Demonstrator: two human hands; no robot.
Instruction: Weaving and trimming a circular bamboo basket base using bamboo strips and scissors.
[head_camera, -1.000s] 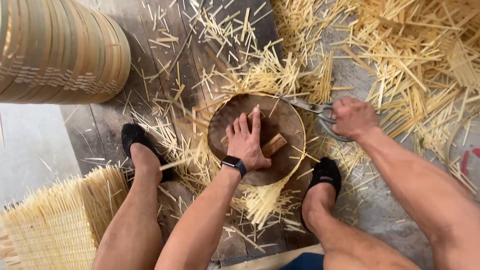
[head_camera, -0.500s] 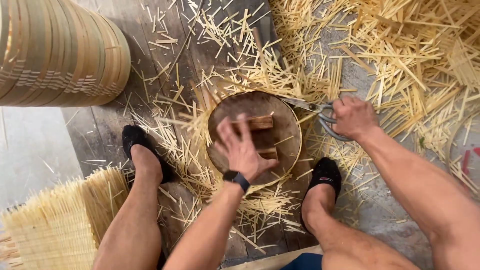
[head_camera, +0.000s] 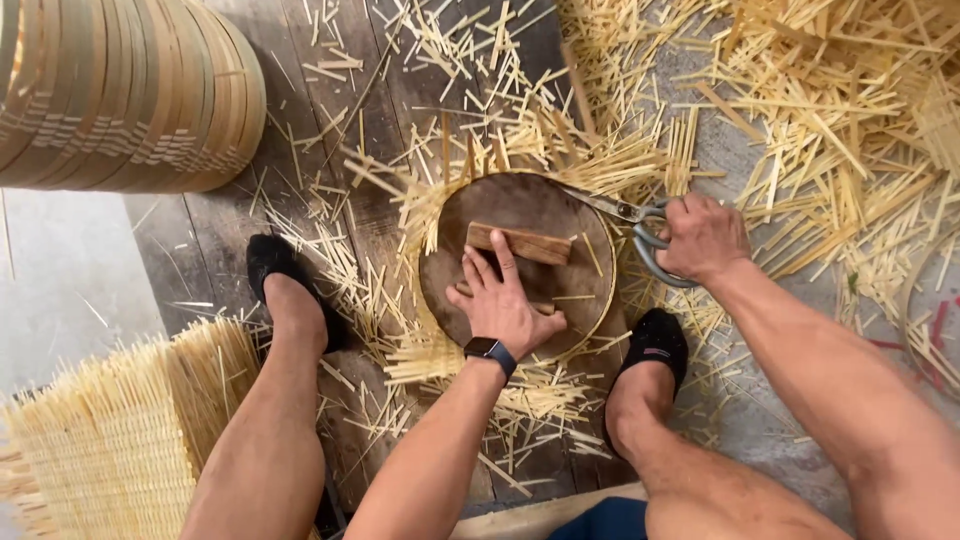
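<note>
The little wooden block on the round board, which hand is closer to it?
Left. The left hand lies flat on the round board, fingertips touching the wooden block. The right hand is off past the board's edge, gripping the scissors.

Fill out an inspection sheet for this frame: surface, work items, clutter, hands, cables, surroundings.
Surface: dark wooden floorboards, grey floor alongside.
Work items: round wooden disc with bamboo rim; small wooden block on it; scissors at its edge.
Clutter: cut bamboo slivers scattered all round.
Hands: left hand flat on disc, fingertips at block; right hand grips scissors.
Cables: nothing seen.
Surroundings: stacked bamboo hoops; woven bamboo mat.
</note>
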